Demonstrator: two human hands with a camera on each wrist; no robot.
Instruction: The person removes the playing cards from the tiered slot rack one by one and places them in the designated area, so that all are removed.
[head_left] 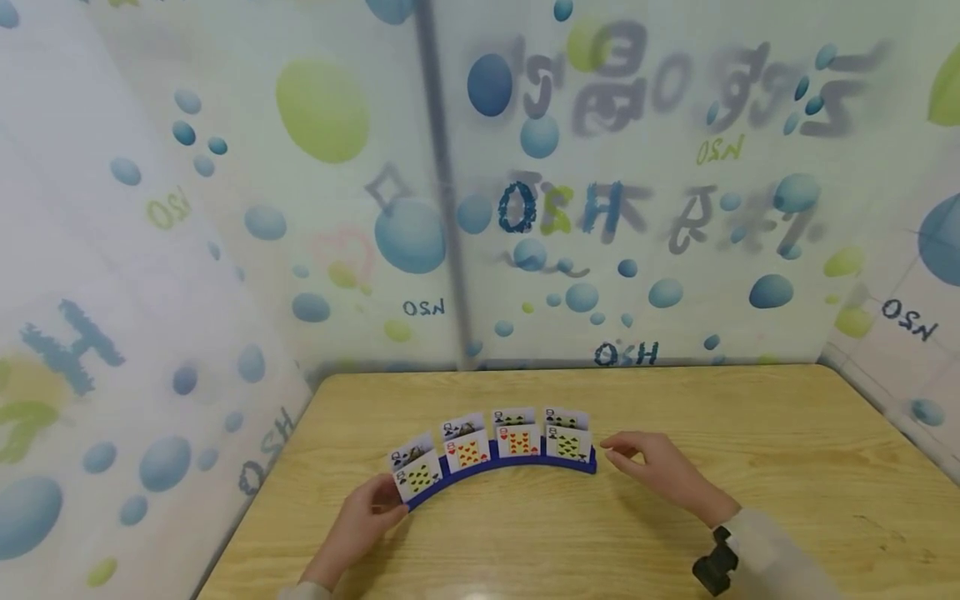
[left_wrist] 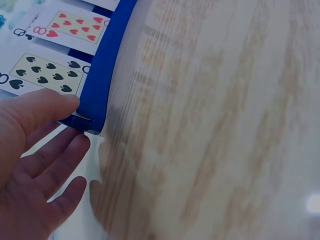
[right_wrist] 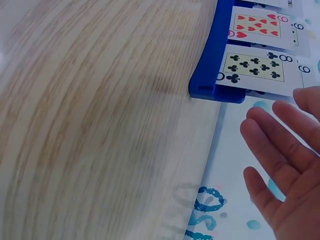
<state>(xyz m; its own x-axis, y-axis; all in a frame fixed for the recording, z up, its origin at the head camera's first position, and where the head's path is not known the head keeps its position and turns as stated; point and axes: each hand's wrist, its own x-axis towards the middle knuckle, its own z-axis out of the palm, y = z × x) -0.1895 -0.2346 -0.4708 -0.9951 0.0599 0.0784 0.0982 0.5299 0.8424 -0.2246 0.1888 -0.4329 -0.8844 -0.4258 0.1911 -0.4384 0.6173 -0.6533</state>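
Observation:
A curved blue playing-card holder [head_left: 517, 461] stands on the table, with cards upright in two rows. Its front row includes an eight of spades [left_wrist: 47, 75] at the left end, two hearts cards in the middle, and an eight of clubs [right_wrist: 255, 67] at the right end. My left hand [head_left: 363, 521] pinches the holder's left end, thumb in front across the spades card's lower corner and fingers behind. Just off the right end, my right hand [head_left: 663, 471] holds nothing, its fingers loosely extended and apart from the holder.
The light wooden table [head_left: 750, 433] reaches back to a white curtain [head_left: 645, 250] printed with blue and green drops and lettering. More curtain encloses both sides. A black device [head_left: 716, 562] is strapped at the right wrist.

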